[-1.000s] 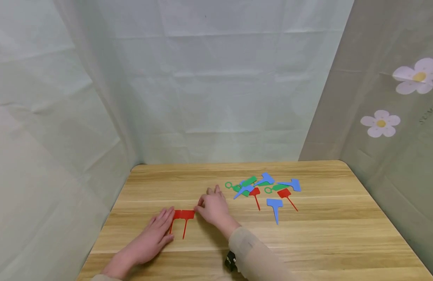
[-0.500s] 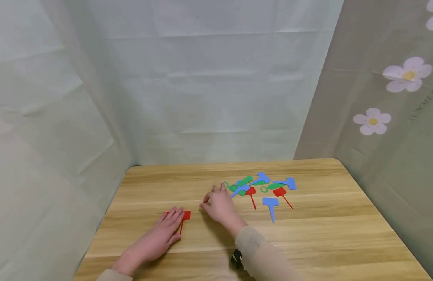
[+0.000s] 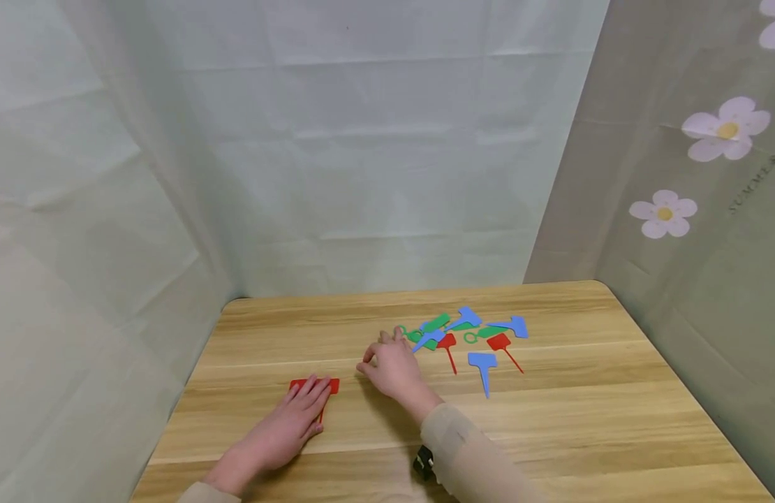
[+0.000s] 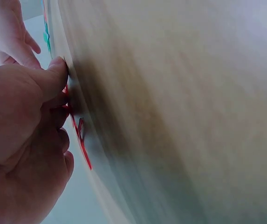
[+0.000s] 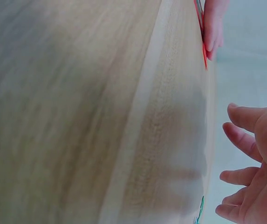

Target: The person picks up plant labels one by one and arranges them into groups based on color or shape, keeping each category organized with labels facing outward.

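Note:
Two red T-shaped plant labels (image 3: 334, 385) lie side by side on the left of the wooden table. My left hand (image 3: 282, 427) rests on them with straight fingers and covers much of their heads and stems. The left wrist view shows a red label (image 4: 85, 154) beyond the curled-looking underside of that hand's fingers. To the right, my right hand (image 3: 392, 369) hovers low over the table, its fingers spread and relaxed with nothing between them, as the right wrist view confirms. Its fingertips are beside a green ring-ended label (image 3: 415, 335) at the left end of a loose pile.
Blue T-shaped labels (image 3: 483, 360), green labels (image 3: 488, 331) and two more red labels (image 3: 499, 342) lie scattered and partly overlapping at the back right of the table (image 3: 588, 419). Cloth walls (image 3: 375, 175) stand behind and on both sides. A small black object (image 3: 423, 462) sits under the right forearm.
My left hand has slid right, over more of the red labels. My right hand has drawn away from the right-hand red label, toward the pile. The head view has shifted slightly.

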`<action>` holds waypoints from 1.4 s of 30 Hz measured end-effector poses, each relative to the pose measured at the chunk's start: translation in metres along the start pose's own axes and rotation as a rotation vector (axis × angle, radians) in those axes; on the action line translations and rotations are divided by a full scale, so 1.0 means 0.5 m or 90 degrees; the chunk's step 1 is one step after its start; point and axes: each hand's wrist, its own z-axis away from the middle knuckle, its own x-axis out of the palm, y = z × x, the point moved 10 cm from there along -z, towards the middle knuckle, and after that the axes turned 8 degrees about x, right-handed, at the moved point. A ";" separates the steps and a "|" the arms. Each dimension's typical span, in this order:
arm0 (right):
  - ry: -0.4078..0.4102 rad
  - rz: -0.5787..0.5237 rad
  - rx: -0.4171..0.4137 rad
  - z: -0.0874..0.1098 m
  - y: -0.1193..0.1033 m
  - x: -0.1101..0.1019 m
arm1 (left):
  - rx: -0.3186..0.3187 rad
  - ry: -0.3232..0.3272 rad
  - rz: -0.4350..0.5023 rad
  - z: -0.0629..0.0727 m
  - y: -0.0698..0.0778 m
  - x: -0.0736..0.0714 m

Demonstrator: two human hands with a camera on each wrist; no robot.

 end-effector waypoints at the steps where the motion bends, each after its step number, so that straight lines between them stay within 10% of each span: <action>1: 0.000 0.000 0.000 0.000 0.000 0.000 | -0.003 -0.003 -0.003 0.000 0.000 0.002; 22: 0.006 0.005 -0.032 0.014 0.024 -0.005 | -0.017 -0.004 0.004 0.004 0.009 0.001; 42: 0.072 0.035 0.056 0.020 0.262 -0.138 | -0.023 -0.016 0.020 -0.008 0.015 0.006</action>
